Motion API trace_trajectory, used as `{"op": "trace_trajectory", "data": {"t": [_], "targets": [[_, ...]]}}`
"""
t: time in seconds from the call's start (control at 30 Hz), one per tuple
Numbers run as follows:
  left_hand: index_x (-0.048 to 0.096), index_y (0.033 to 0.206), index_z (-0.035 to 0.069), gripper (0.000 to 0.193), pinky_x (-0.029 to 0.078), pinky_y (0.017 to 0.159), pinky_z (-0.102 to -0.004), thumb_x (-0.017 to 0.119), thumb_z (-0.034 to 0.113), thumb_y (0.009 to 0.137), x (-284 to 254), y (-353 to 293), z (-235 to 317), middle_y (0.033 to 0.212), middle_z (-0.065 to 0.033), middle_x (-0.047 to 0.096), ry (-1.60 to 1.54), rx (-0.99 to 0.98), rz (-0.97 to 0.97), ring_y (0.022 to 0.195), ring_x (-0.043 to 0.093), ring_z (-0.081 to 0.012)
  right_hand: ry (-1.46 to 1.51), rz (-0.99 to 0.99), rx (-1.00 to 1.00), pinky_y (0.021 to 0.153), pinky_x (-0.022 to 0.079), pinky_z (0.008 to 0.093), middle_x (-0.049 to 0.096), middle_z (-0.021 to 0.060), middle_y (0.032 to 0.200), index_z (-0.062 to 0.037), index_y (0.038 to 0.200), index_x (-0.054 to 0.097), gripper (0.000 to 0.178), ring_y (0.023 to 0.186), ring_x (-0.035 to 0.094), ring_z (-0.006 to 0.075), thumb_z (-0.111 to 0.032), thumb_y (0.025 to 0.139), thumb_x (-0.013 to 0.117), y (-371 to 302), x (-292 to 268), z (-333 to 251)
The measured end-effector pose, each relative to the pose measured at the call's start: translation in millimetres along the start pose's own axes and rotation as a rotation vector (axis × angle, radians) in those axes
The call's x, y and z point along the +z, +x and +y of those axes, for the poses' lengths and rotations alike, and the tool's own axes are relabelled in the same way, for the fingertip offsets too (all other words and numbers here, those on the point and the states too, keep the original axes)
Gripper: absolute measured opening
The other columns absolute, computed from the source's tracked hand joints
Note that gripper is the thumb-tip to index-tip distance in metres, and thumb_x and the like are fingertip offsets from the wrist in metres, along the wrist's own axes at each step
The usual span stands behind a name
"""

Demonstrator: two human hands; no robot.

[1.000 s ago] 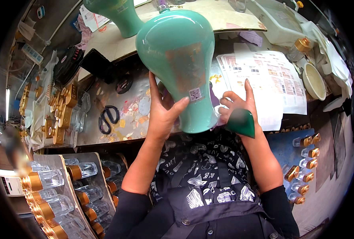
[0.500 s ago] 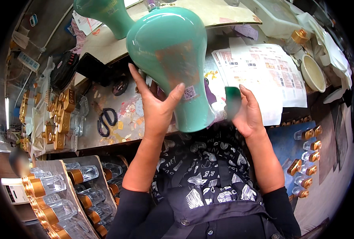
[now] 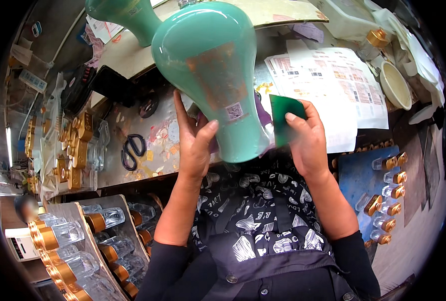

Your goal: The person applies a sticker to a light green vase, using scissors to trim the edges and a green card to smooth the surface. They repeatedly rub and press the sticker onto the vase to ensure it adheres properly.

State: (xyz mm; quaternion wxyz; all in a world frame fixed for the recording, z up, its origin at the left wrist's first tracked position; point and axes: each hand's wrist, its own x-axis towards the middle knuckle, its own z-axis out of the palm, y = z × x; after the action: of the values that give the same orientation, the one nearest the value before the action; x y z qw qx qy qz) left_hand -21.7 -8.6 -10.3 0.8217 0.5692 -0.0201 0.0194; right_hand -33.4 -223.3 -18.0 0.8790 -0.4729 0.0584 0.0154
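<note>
A large glossy light-green vase leans in front of me, its narrow part toward me. A brownish label patch and a small square code sticker are on its face. My left hand is closed round the left side of the narrow part, thumb in front and the other fingers partly hidden behind. Between the thumb and fingers of my right hand is a dark-green flat flexible sheet, held just right of the vase and apart from it. A purple cloth shows behind the vase.
A second green vase stands at the back left. Black-handled scissors and label scraps lie on the metal worktop. Printed sheets spread to the right near a white bowl. Gold-capped glass bottles fill racks at lower left.
The vase has shifted slightly left and up, with my left hand on it. My right hand has turned the green sheet so more of its face shows, and brought it nearer the vase.
</note>
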Motion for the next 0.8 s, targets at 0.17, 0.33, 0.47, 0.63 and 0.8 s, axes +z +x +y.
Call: {"op": "trace_trajectory", "data": {"t": [0.17,0.33,0.47,0.63,0.8], "targets": [[-0.007,0.161,0.020,0.115,0.038,0.112,-0.0453,0.073,0.008,0.080,8.1,-1.2,-2.5,0.150,-0.0219,0.033,0.071,0.050,0.009,0.138,0.040,-0.0317,-0.468,-0.091,-0.298,0.076,0.050,0.0245,0.062,0.0041,0.099,-0.0026,0.114,0.052,0.025,0.089,0.058,0.0083,-0.008,0.094,0.065,-16.6,21.4,-2.2],[-0.008,0.161,0.019,0.116,0.038,0.111,-0.0445,0.074,0.006,0.080,7.9,-2.6,-2.5,0.149,-0.0220,0.034,0.082,0.045,0.010,0.137,0.042,-0.0313,-0.466,-0.037,-0.323,0.080,0.049,0.0266,0.062,0.0044,0.097,-0.0018,0.111,0.054,0.024,0.089,0.058,0.0100,-0.008,0.091,0.066,-10.4,21.1,3.1],[-0.009,0.161,0.018,0.116,0.040,0.110,-0.0437,0.073,0.004,0.081,10.0,-2.7,-3.7,0.148,-0.0217,0.035,0.074,0.046,0.038,0.136,0.043,-0.0310,-0.572,-0.129,-0.321,0.076,0.050,0.0274,0.065,0.0061,0.093,-0.0020,0.109,0.056,0.025,0.084,0.061,0.0116,-0.008,0.087,0.067,-15.9,21.2,4.3],[-0.009,0.161,0.017,0.115,0.040,0.110,-0.0433,0.073,0.004,0.081,11.0,-2.3,-3.5,0.148,-0.0214,0.036,0.088,0.054,0.041,0.135,0.043,-0.0307,-0.710,-0.130,-0.415,0.071,0.052,0.0290,0.067,0.0099,0.087,-0.0009,0.107,0.055,0.026,0.078,0.065,0.0144,-0.006,0.085,0.069,-16.8,31.0,8.9],[-0.009,0.161,0.017,0.115,0.040,0.110,-0.0438,0.073,0.005,0.081,12.0,-3.1,-1.7,0.147,-0.0214,0.036,0.087,0.038,0.046,0.136,0.043,-0.0310,-0.670,-0.058,-0.315,0.076,0.051,0.0287,0.067,0.0098,0.090,-0.0005,0.107,0.055,0.027,0.083,0.063,0.0139,-0.007,0.086,0.069,-16.9,24.5,6.2]]}}
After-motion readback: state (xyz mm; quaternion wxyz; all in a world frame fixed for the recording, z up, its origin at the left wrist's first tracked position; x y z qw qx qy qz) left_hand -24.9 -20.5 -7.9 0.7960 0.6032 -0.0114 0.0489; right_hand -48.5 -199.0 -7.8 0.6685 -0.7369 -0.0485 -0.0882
